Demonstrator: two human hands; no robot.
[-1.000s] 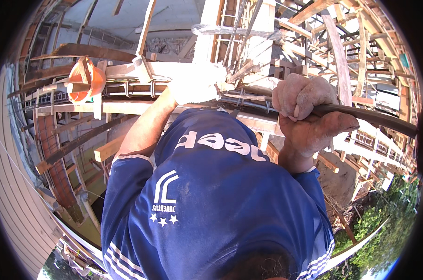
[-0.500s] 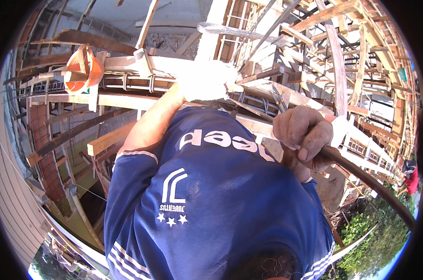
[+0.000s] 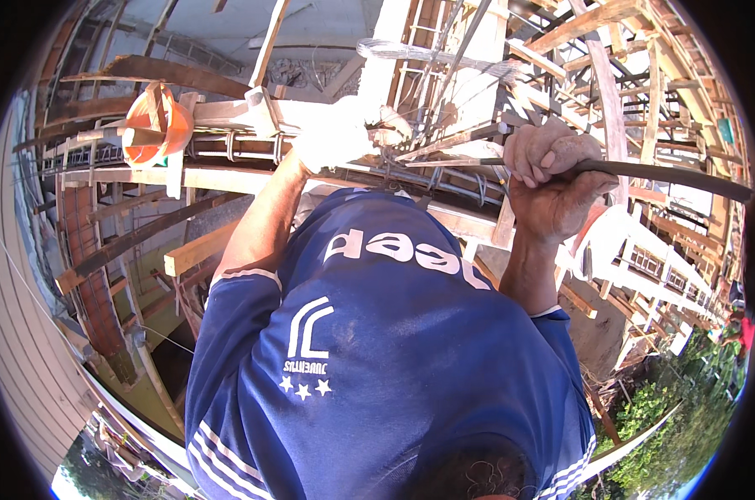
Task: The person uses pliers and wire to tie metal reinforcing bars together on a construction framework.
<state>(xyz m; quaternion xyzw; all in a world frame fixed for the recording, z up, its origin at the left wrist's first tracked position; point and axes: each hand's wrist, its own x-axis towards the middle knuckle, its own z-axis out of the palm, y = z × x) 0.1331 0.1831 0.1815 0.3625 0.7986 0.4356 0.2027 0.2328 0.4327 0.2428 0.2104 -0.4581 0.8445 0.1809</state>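
My right hand point(image 3: 552, 171) is closed round a long dark rod point(image 3: 669, 171). One end of the rod runs out past the right side of the hand; a thinner part points left toward the steel bars. My left hand point(image 3: 336, 137) is bleached white by sunlight, so a glove cannot be told from skin. Its fingers bend inward at the bars beside a rusty knot of wire point(image 3: 388, 162), and whatever they grip is washed out. Under both hands lie long steel reinforcing bars point(image 3: 465, 187) inside a timber form.
An orange hard hat point(image 3: 157, 129) hangs at the left on the timber form. A coil of grey wire point(image 3: 427, 52) lies beyond my hands. Wooden props and beams point(image 3: 602, 108) crowd the right, and a timber end point(image 3: 186, 258) juts near my left arm.
My right hand has moved up and away from my chest, swinging the rod from a downward slant to nearly level. My left hand has shifted slightly left, and its fingers now show.
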